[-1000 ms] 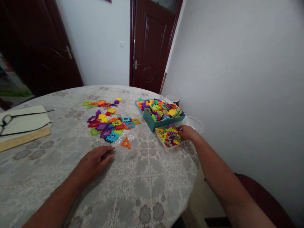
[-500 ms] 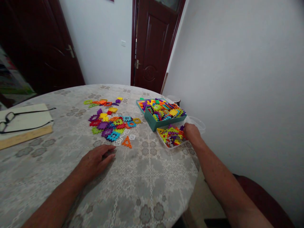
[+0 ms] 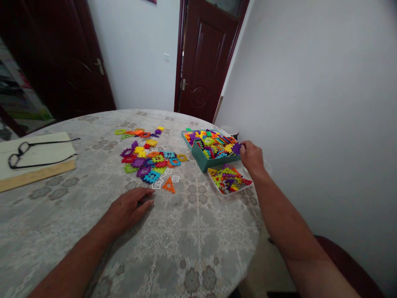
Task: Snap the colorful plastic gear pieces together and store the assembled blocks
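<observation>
My right hand (image 3: 252, 156) is raised at the right corner of the teal box (image 3: 204, 162), pinching a purple toy piece (image 3: 237, 148) over its edge. The box is full of bright plastic interlocking pieces. Just in front of it stands a clear shallow tray (image 3: 230, 191) with more pieces. My left hand (image 3: 129, 208) lies flat on the lace tablecloth, fingers stretched out and holding nothing. Beyond it lie an orange triangle piece (image 3: 169, 186) and a spread pile of loose pieces (image 3: 151, 162).
The round table's edge (image 3: 248, 248) curves close on the right, next to a white wall. Glasses (image 3: 34, 145) rest on a white pad over a wooden board (image 3: 37, 174) at the left. A smaller row of pieces (image 3: 138, 133) lies farther back. Dark wooden doors stand behind.
My right hand has lifted out of the clear tray with a purple piece and moved back to the teal box's corner. The left hand has stayed put.
</observation>
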Tool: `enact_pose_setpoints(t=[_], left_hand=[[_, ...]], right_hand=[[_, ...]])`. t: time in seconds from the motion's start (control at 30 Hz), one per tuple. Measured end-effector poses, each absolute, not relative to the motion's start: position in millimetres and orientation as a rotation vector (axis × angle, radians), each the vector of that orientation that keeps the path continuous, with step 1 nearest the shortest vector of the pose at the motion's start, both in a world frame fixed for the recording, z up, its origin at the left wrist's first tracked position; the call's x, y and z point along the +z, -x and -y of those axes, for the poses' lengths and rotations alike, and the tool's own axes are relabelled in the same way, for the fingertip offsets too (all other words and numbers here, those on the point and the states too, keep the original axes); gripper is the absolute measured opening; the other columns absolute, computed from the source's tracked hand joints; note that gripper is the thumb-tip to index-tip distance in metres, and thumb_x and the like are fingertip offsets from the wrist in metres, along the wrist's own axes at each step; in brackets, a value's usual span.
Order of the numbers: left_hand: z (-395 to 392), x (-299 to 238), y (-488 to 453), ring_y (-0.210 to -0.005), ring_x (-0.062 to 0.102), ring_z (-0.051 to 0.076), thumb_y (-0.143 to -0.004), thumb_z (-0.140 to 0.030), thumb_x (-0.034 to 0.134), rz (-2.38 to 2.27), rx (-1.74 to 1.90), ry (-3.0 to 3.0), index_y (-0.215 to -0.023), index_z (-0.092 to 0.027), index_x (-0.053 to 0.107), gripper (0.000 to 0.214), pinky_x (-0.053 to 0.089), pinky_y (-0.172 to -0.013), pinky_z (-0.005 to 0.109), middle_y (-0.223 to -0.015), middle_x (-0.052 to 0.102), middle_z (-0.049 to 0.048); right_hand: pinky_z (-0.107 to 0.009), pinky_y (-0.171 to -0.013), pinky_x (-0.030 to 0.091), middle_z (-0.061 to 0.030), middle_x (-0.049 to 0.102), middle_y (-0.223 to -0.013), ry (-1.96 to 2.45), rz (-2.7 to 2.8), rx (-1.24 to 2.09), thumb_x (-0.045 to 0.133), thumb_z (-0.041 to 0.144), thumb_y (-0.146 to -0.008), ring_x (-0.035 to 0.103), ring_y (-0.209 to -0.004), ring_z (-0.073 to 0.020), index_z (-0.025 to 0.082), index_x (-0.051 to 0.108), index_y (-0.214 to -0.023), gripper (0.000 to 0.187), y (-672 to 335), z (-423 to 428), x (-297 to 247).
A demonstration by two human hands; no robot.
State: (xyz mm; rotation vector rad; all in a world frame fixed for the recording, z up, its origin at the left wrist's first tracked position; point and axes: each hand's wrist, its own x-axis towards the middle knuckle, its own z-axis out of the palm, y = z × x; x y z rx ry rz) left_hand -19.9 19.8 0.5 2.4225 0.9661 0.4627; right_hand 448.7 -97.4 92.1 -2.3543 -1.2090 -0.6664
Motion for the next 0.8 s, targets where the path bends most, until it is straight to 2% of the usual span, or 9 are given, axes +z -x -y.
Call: enact_pose_setpoints(t=[0.2, 0.37, 0.63, 0.8], left_hand=[[-21.3, -6.6, 23.3, -0.105, 0.072, 0.029, -0.094, -0.052, 0.053, -0.966, 0.458, -2.442, -0.124, -0.021, 0.072, 0.047, 0.054, -0.097, 0.042, -0.119, 0.076, 0.0111], [-21.0, -6.0, 23.0, -0.105, 0.072, 0.029, -0.094, -0.051, 0.053, -0.966, 0.435, -2.44, -0.122, -0.02, 0.072, 0.046, 0.055, -0.095, 0.042, -0.118, 0.076, 0.0115], [-19.1, -4.9, 23.6, -0.106, 0.071, 0.028, -0.095, -0.046, 0.053, -0.909, 0.478, -2.47, -0.121, -0.021, 0.071, 0.041, 0.054, -0.095, 0.041, -0.118, 0.076, 0.0108], [-16.2, -3.7, 24.0, -0.102, 0.071, 0.027, -0.095, -0.04, 0.055, -0.879, 0.476, -2.5, -0.123, -0.02, 0.07, 0.038, 0.054, -0.093, 0.041, -0.118, 0.075, 0.0113]], right_hand=[[-0.034, -0.089, 0.047, -0.0145, 0.078, -0.105, 2.318, 1.252, -0.527, 0.048, 0.024, -0.099, 0.069, -0.093, -0.0258, 0.015, 0.076, -0.11, 0.031, -456.2, 73.6, 72.6], [-0.039, -0.098, 0.048, -0.0164, 0.074, -0.108, 2.188, 1.338, -0.598, 0.047, 0.021, -0.094, 0.064, -0.104, -0.0276, 0.014, 0.074, -0.104, 0.029, -455.3, 81.0, 56.7], [-0.043, -0.102, 0.049, -0.0168, 0.074, -0.107, 2.02, 1.316, -0.623, 0.047, 0.021, -0.091, 0.064, -0.105, -0.0288, 0.015, 0.073, -0.101, 0.028, -430.2, 91.2, 68.0], [-0.039, -0.096, 0.051, -0.0099, 0.077, -0.107, 1.896, 1.591, -0.247, 0.052, 0.029, -0.097, 0.069, -0.098, -0.025, 0.019, 0.075, -0.106, 0.026, -362.5, 102.3, 82.1]])
